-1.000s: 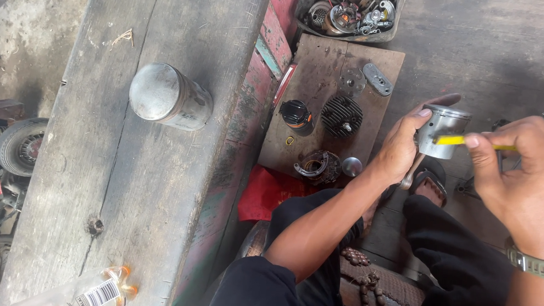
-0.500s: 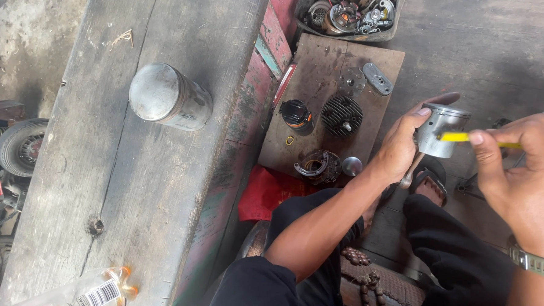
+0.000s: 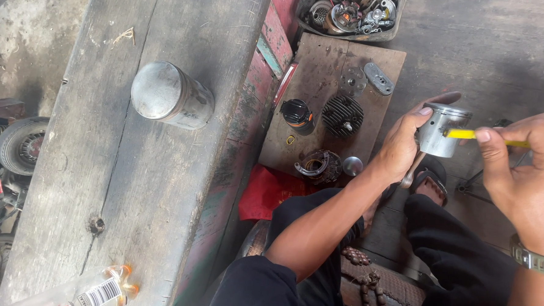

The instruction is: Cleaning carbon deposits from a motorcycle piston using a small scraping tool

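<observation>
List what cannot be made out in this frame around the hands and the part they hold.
- Head view: tip of the thin yellow tool, hidden behind the grey metal piston.
- Piston's far side, covered by the left hand.
- Right hand: its forearm is cut off by the frame edge.
- Contents of the dark parts tray: too small and cut off at the top.
</observation>
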